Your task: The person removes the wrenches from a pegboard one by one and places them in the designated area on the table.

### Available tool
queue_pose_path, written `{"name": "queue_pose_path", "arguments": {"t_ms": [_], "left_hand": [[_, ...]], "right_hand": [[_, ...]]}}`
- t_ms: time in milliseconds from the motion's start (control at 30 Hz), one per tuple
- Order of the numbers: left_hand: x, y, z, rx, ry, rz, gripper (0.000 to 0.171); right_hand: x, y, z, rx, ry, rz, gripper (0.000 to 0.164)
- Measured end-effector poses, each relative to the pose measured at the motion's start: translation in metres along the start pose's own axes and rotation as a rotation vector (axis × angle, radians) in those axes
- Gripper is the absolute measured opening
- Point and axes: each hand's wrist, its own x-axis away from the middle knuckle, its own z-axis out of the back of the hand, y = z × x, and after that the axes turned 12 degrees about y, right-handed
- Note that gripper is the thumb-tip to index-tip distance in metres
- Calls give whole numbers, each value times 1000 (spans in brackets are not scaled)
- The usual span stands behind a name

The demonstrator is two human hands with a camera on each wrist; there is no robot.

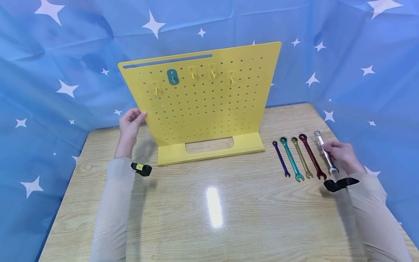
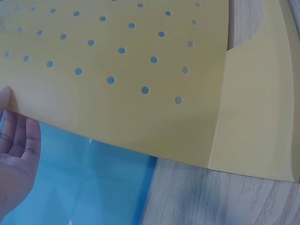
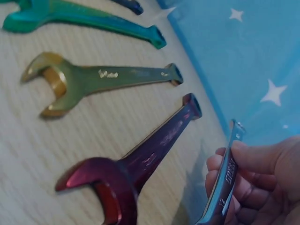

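Note:
My left hand [image 1: 130, 125] pinches the left edge of a yellow pegboard [image 1: 203, 105], thumb on the front face and fingers behind, as the left wrist view shows. My right hand [image 1: 342, 155] holds a silver combination wrench [image 1: 324, 151] by its shank, between thumb and fingers. In the right wrist view this wrench [image 3: 225, 178] is tilted, its lower end cut off by the frame. Left of it lie a red wrench [image 1: 312, 156], a gold wrench [image 1: 302, 157], a teal wrench [image 1: 291, 159] and a small purple wrench [image 1: 281, 159], side by side with ring ends away from me.
The pegboard stands on its flat base [image 1: 173, 154] on the wooden table [image 1: 183, 211]. Near its top sit several yellow hooks [image 1: 212, 72] and one teal hook [image 1: 172, 77]. A blue star-patterned cloth [image 1: 98, 32] hangs behind and at both sides.

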Motion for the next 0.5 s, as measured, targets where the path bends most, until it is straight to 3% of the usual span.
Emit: {"name": "queue_pose_path", "arguments": {"t_ms": [167,333,500], "left_hand": [[1,1,0,-13,-1,-5,16],[1,0,0,7,-1,-9,18],[1,1,0,-5,-5,-25,18]], "right_hand": [[-5,7,-3,46,-28,-25,15],[-7,9,-6,169,-20,35,46],[-8,9,-9,187,2,22,45]]}}
